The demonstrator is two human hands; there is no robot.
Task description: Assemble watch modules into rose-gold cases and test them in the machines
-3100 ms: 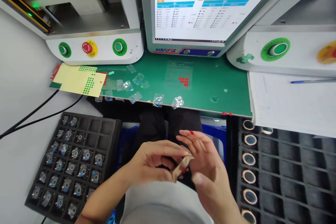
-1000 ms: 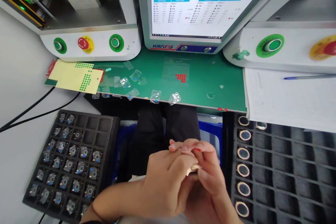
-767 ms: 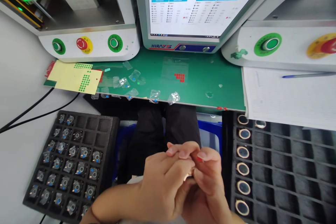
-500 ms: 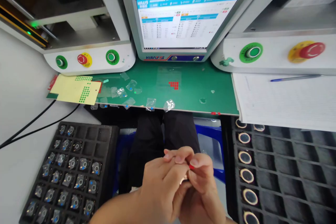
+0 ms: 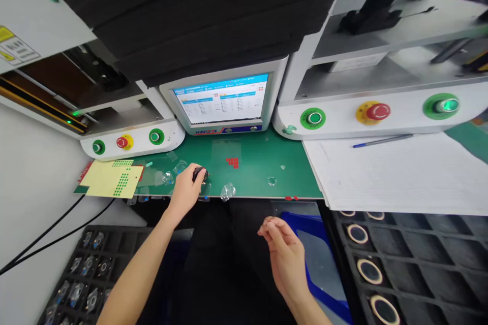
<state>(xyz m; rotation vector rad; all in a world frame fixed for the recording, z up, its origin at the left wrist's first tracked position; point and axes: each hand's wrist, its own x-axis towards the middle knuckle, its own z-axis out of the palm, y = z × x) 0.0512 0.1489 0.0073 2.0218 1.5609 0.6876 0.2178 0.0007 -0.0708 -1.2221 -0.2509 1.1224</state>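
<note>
Out over the green work surface (image 5: 290, 162), my left hand (image 5: 185, 189) is closed around a small black round part (image 5: 200, 174). Only the part's dark top shows between thumb and fingers. My right hand (image 5: 285, 251) hovers in front of the bench edge, above my lap, with thumb and fingertips pinched together. Whether anything sits in that pinch is too small to tell. Scraps of clear film (image 5: 228, 191) lie near my left hand, and a patch of small red stickers (image 5: 232, 162) is on the surface to its right.
A black tray of film-covered parts (image 5: 91, 299) stands at lower left. At right, another black tray (image 5: 415, 274) holds gold-rimmed round pieces (image 5: 369, 270). Yellow sticker sheets (image 5: 112, 177), paper sheets (image 5: 389, 172) with a pen (image 5: 382, 141), and a monitor (image 5: 224, 99) line the bench.
My hands, together over my lap before, have come apart. The left has moved forward and left with the black part; the right stays low. The view has tilted up and shifted.
</note>
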